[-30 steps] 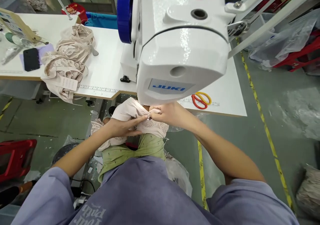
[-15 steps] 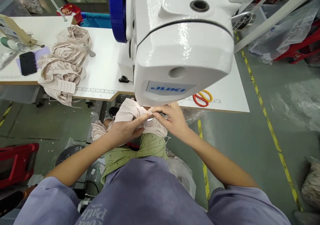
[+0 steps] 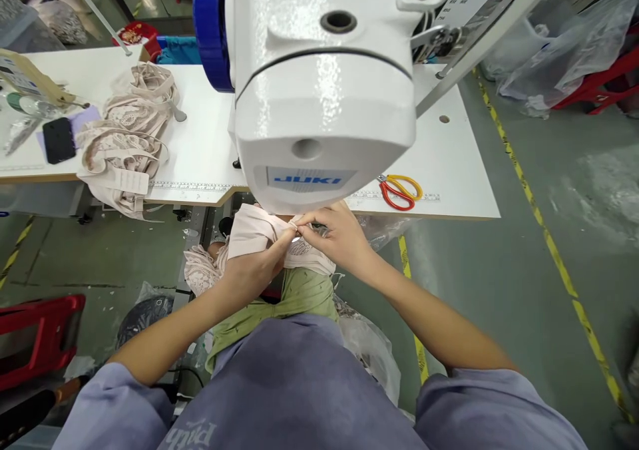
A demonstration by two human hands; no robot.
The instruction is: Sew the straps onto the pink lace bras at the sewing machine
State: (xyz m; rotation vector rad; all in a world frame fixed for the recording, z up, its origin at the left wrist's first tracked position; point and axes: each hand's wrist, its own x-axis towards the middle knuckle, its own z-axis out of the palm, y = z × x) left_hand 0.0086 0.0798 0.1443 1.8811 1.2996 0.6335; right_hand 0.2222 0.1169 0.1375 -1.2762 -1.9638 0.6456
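Note:
A white JUKI sewing machine [image 3: 319,97] with a blue handwheel fills the top middle. Just below its head, both hands meet on a pale pink lace garment [image 3: 252,229]. My left hand [image 3: 254,267] is closed, gripping a fold of that fabric from the left. My right hand [image 3: 335,238] pinches the same garment's edge with thumb and fingertips, touching the left fingertips. The needle area is hidden by the machine head. More of the lace hangs down toward my lap.
A pile of beige lace garments [image 3: 132,134] lies on the white table [image 3: 204,137] at left, beside a black phone [image 3: 58,140]. Red and yellow scissors [image 3: 399,190] rest near the table's front edge. Red crates [image 3: 34,337] and plastic bags [image 3: 564,64] stand on the green floor.
The view has shifted right and slightly back, so the machine sits further left. Both hands stay on the garment; the right fingers have drawn closer into a tighter pinch.

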